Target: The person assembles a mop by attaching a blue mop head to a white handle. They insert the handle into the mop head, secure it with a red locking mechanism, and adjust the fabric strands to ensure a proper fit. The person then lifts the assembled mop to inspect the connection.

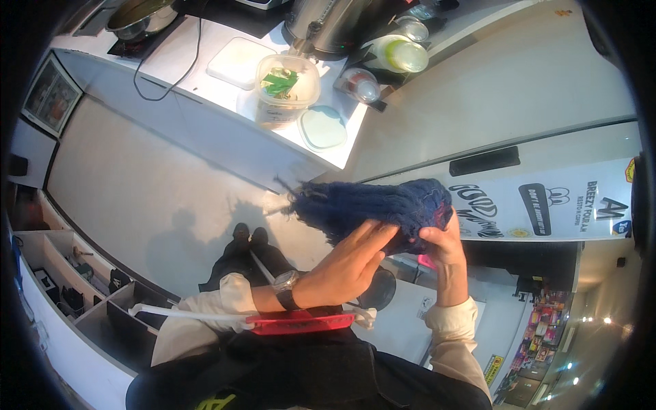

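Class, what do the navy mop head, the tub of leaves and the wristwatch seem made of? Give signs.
Mop head: matt textile yarn, judging by thick strands and frayed ends; cotton or synthetic is unclear.
Tub: probably plastic, smooth and translucent, since light shows through its wall.
Wristwatch: case apparently metal, from its silvery shine; the dark strap could be leather or rubber.
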